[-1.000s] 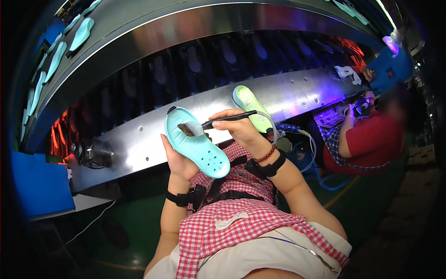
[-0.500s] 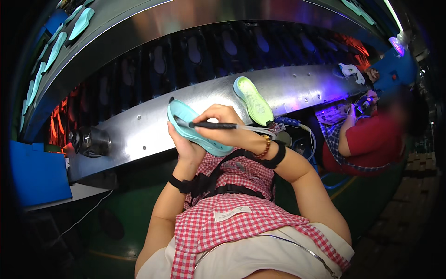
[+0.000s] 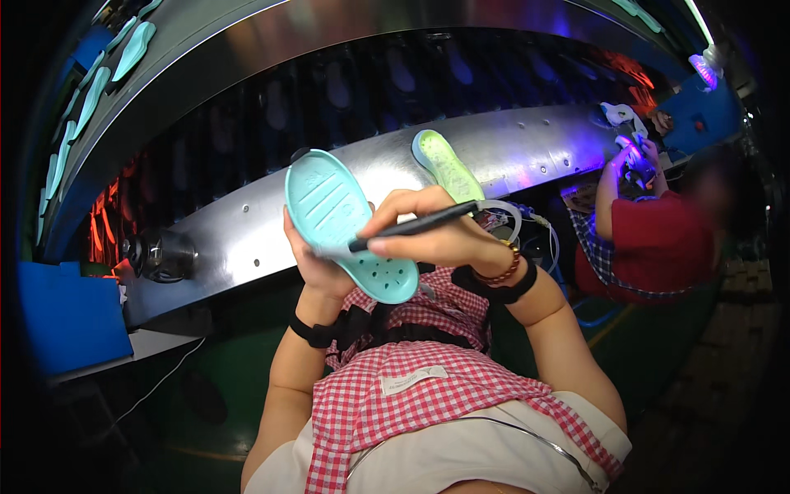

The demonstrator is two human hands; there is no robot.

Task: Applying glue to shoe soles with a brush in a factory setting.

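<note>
A turquoise shoe sole (image 3: pixel 329 198) is tilted up in front of me, its ridged heel and hole-dotted forepart showing. My left hand (image 3: pixel 319 276) grips its left edge from below. In my right hand (image 3: pixel 453 245) is a black-handled brush (image 3: pixel 432 221), a pale tube running from its rear end. The blurred brush tip lies over the sole's middle, near its left edge; whether it touches cannot be made out. Beyond my right hand, a lime-green sole with a pale blue rim (image 3: pixel 448 165) rests on the metal ledge (image 3: pixel 222 235).
Behind the ledge runs a dark conveyor (image 3: pixel 337 86) bearing several sole-shaped pieces. More turquoise soles (image 3: pixel 133 51) lie on the upper belt at left. A co-worker in red (image 3: pixel 650 239) sits at right, handling a purple-lit piece. A blue box (image 3: pixel 70 309) stands at left.
The turquoise sole has turned its inner face toward me, its lower end dropping. My right hand and the brush have shifted slightly right. The co-worker's hands have risen with a piece.
</note>
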